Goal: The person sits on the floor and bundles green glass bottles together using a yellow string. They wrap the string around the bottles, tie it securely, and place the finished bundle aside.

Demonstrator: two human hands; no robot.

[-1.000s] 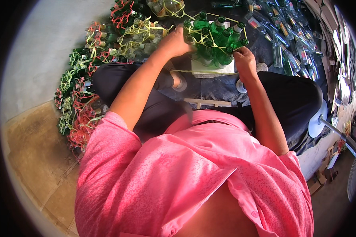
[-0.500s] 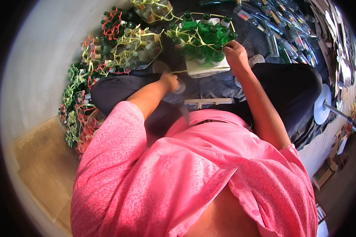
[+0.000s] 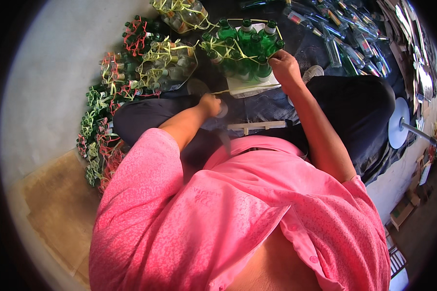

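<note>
A cluster of green glass bottles (image 3: 255,44) stands upright on a white block (image 3: 250,88) between my feet. Yellow strap (image 3: 233,57) runs around and across the bottles' necks. At the cluster's near right corner, my right hand (image 3: 285,70) is closed, pinching the strap beside a bottle; its fingertips are partly hidden. Nearer and to the left, my left hand (image 3: 210,105) is closed on a length of yellow strap that stretches right, along the block's near side, towards my right wrist.
Bundles of bottles tied with yellow (image 3: 167,60) and red strap (image 3: 135,34) line the wall on the left. Loose clear bottles (image 3: 357,46) lie heaped at the far right. A small wooden piece (image 3: 257,125) lies before me; a round metal disc on a rod (image 3: 398,123) stands right.
The whole view has shifted slightly, with the bottles now a little lower and further left. Both hands keep their grip; the strap by the left hand now shows longer across the block's near side.
</note>
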